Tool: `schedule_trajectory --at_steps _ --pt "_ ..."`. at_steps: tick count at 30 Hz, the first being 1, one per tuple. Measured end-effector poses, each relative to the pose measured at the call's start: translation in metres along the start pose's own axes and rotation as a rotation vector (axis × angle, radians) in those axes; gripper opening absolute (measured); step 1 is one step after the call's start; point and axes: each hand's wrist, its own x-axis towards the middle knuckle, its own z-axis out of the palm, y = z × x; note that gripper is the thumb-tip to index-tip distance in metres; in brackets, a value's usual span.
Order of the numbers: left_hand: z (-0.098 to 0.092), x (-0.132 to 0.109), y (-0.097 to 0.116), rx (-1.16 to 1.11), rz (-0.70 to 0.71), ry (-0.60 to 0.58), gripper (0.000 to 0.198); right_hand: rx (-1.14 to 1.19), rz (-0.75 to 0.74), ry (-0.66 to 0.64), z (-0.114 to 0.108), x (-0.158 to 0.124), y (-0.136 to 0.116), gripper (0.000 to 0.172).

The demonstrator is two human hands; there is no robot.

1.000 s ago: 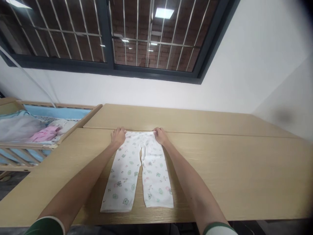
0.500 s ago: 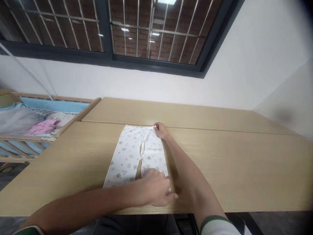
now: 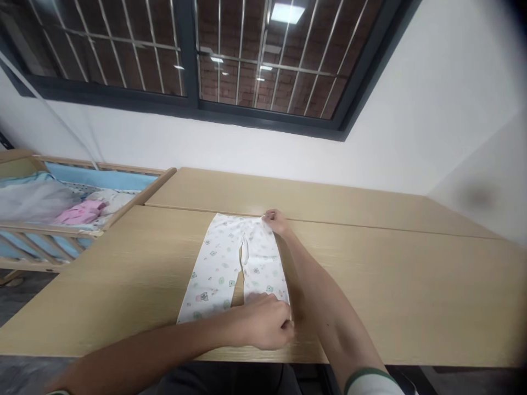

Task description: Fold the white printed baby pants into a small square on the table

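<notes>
A small pair of white baby pants (image 3: 216, 269) with a pastel print lies flat on the wooden table, waistband toward the wall and legs toward me. At the far right corner of the waistband, my right hand (image 3: 275, 220) pinches the cloth between thumb and fingers. My left hand (image 3: 269, 322) reaches across both legs to the lower end of the right leg. Its fingers are curled closed on the cloth at that hem, though the back of the hand hides the fingertips. My left forearm covers the bottom of the left leg.
The pale wooden table (image 3: 391, 285) stretches to both sides, with a seam along its far part. At the left stands a wooden crib (image 3: 138, 195) holding pink cloth (image 3: 82, 212) and bedding. A dark-framed barred window (image 3: 267, 118) is in the wall behind.
My left hand has closed, its thumb drawn in at the right leg's hem. My right hand keeps its pinch on the waistband corner. The whole view has shifted and tilted slightly.
</notes>
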Motion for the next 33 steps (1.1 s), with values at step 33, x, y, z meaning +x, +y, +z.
schedule_trajectory --at_steps 33 --pt "0.072 -0.168 -0.079 0.651 -0.256 1.036 0.036 -0.338 -0.635 -0.522 0.143 -0.102 -0.153 0.049"
